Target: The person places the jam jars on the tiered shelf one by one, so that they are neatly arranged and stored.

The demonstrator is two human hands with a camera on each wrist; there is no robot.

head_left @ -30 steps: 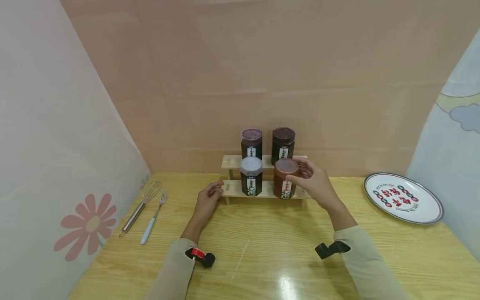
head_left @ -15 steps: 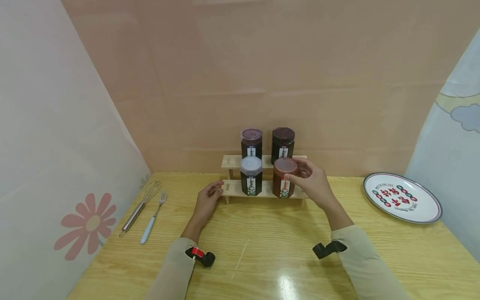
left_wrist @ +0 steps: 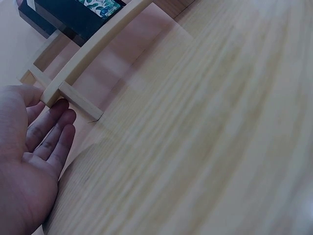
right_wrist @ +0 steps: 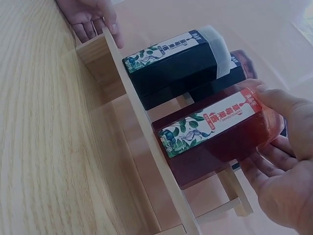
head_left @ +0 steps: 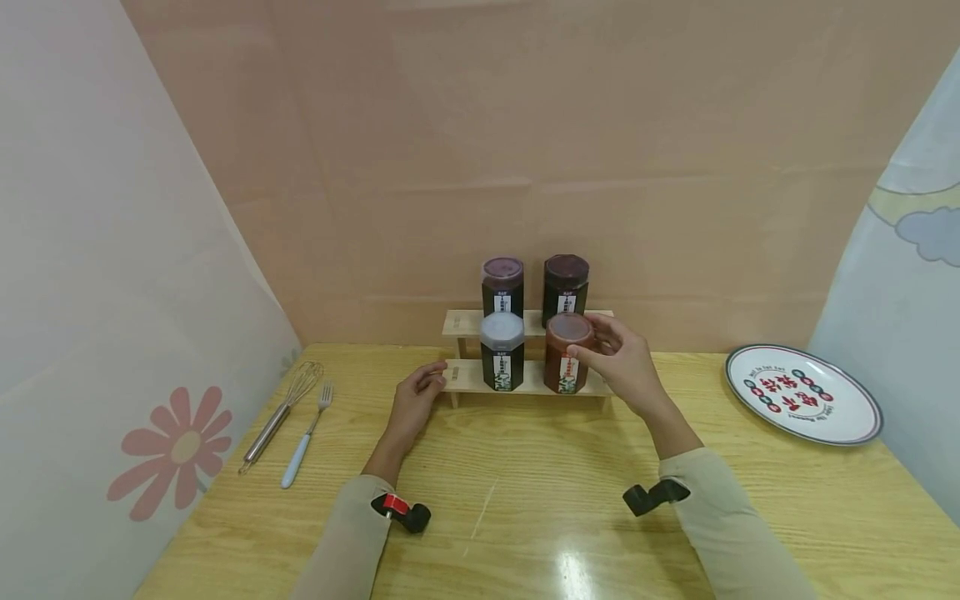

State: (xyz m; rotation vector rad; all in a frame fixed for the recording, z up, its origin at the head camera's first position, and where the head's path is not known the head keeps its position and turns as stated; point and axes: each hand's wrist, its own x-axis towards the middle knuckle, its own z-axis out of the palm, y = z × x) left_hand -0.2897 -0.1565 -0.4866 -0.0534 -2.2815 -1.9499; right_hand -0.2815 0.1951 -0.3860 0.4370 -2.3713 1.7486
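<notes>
The right hand reaches forward over the table, wrist raised, fingers curled around the top of the red jar, thumb on its near side. That jar stands upright on the lower step of the wooden rack, just right of the white-lidded jar. The left hand lies low on the table, fingers nearly straight and loosely together, their tips touching the rack's left end. Two dark jars stand on the upper step behind. A whisk and a fork lie side by side at the table's left; a printed plate sits at the far right. A pinkish wall rises behind, with pale printed panels on both sides.
</notes>
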